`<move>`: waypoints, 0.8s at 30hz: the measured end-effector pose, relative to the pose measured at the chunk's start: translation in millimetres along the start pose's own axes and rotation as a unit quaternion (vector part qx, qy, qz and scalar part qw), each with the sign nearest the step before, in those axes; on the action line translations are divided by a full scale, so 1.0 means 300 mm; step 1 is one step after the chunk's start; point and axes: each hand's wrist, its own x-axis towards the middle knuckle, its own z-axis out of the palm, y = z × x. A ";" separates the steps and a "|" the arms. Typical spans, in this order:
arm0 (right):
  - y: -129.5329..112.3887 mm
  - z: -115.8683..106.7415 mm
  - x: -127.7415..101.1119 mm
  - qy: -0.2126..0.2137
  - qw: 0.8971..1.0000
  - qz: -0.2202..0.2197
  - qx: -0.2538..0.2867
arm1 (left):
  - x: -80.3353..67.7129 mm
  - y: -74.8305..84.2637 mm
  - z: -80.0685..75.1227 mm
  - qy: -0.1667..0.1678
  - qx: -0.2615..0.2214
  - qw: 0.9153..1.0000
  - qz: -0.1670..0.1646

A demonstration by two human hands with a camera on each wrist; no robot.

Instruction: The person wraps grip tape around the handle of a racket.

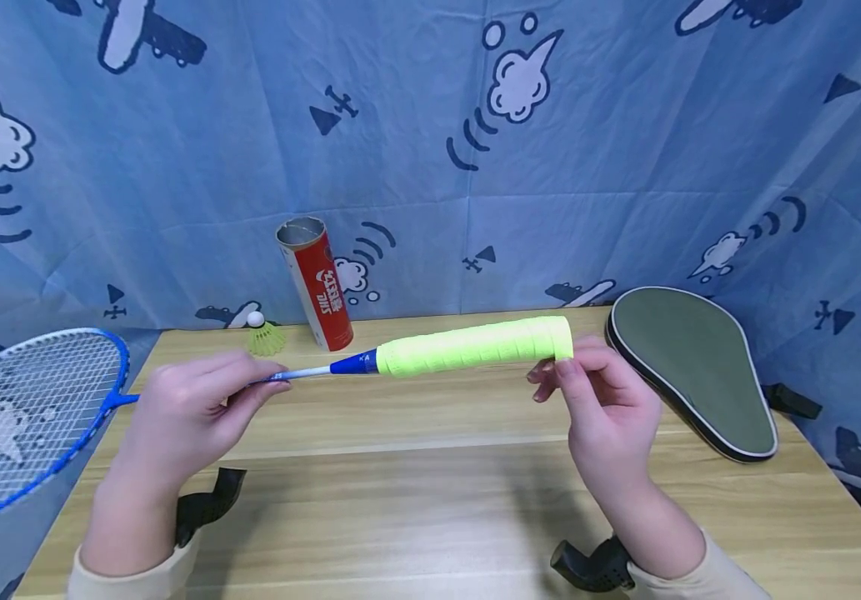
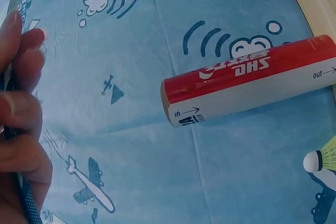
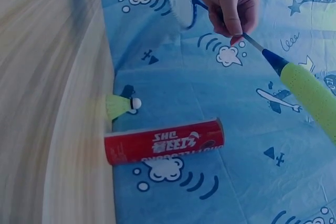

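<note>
A blue badminton racket is held level above the wooden table [image 1: 430, 467]. Its strung head [image 1: 25, 408] hangs past the table's left edge. My left hand [image 1: 250, 385] pinches the thin shaft just before the blue cone. In the left wrist view its fingers [image 2: 21, 103] curl round the shaft [image 2: 29, 203]. My right hand [image 1: 558, 371] grips the butt end of the yellow-green handle [image 1: 475, 344] from below. The right wrist view shows the handle [image 3: 312, 95] and the left hand [image 3: 231, 3] on the shaft.
A red and white shuttlecock tube [image 1: 315, 283] stands open at the table's back edge, with a yellow shuttlecock [image 1: 265, 336] to its left. A grey paddle case [image 1: 693, 367] lies at the right. A blue patterned cloth [image 1: 430, 125] hangs behind.
</note>
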 end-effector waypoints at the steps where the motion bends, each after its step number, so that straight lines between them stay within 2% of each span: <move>1: 0.000 0.000 0.000 -0.001 1.000 0.000 0.004 | 0.000 0.002 0.000 -0.001 0.010 1.000 -0.004; 5: -0.002 0.002 0.001 -0.001 1.000 -0.001 -0.002 | -0.001 0.008 0.000 -0.007 0.024 1.000 -0.010; 10: -0.004 0.003 0.003 0.011 1.000 0.008 -0.021 | -0.007 0.006 -0.003 -0.017 0.016 1.000 -0.013; 24: -0.002 -0.003 0.005 0.036 0.995 0.058 -0.067 | 0.000 0.005 0.007 -0.003 0.020 1.000 0.018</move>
